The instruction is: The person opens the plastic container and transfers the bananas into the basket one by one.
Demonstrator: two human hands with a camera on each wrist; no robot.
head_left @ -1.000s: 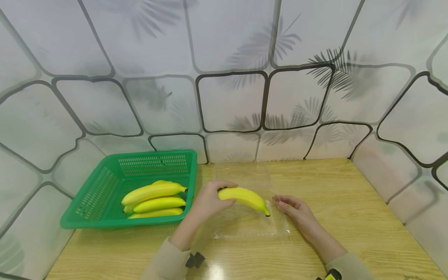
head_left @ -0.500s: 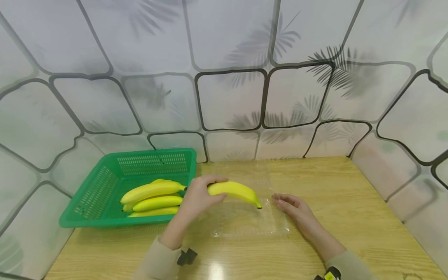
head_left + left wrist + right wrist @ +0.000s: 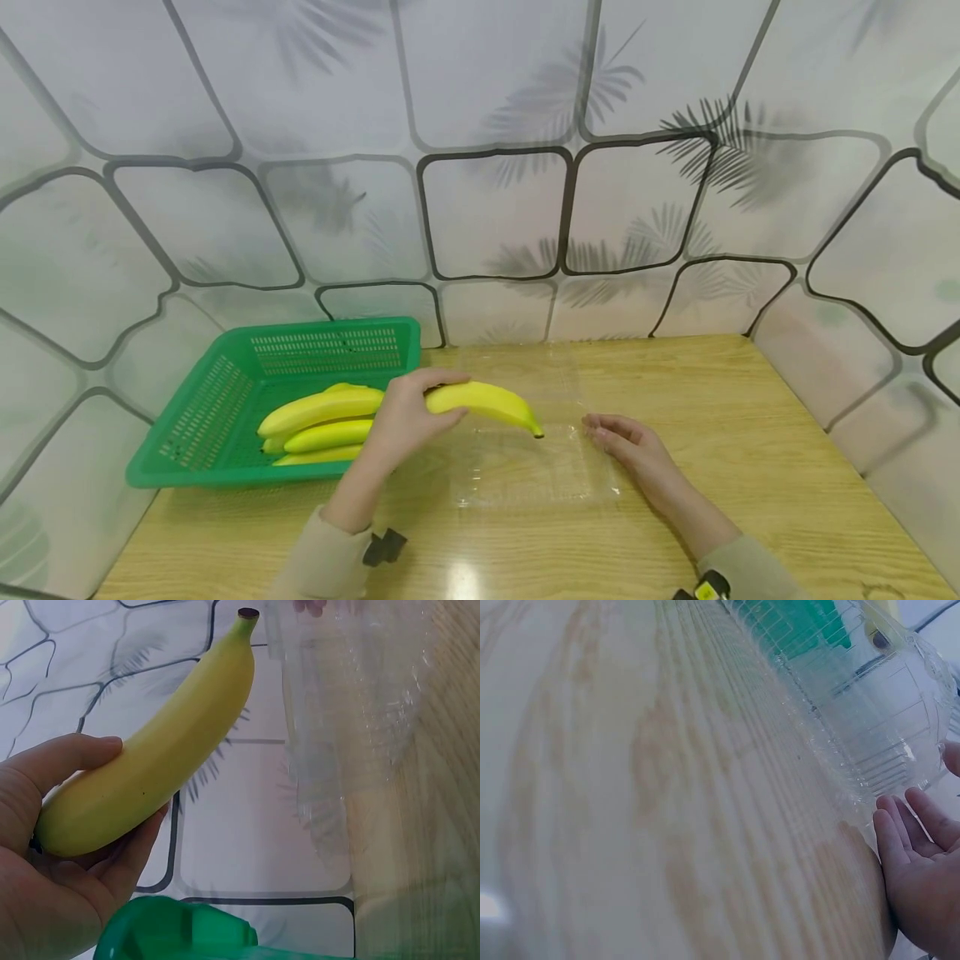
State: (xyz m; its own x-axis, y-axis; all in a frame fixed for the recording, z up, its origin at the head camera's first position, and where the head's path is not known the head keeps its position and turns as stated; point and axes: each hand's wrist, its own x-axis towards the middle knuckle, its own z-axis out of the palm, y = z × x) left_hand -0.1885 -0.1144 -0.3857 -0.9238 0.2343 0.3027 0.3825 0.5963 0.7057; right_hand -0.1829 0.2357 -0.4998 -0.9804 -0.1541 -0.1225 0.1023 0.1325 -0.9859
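Observation:
My left hand [image 3: 405, 421] grips a yellow banana [image 3: 483, 400] by one end, thumb on one side and fingers on the other. The stem end of the banana [image 3: 180, 735] points away from the palm, over a clear plastic container [image 3: 536, 502]. That container lies on the table with its see-through lid folded back behind it. At the container's right edge, my right hand [image 3: 641, 458] rests with its fingers fairly straight. In the right wrist view the fingertips of the right hand [image 3: 922, 862] are at the container's rim [image 3: 855, 780]; exact contact is hard to tell.
A green perforated basket [image 3: 176, 408] stands on the left of the wooden table [image 3: 712, 400]. Several bananas [image 3: 322, 408] lie inside it, partly behind the left hand. Patterned white panels [image 3: 495, 217] enclose the table at the back and both sides.
My left hand has moved left and slightly away from me with the banana, from over the container toward the basket. The right hand has stayed nearly still at the container's edge.

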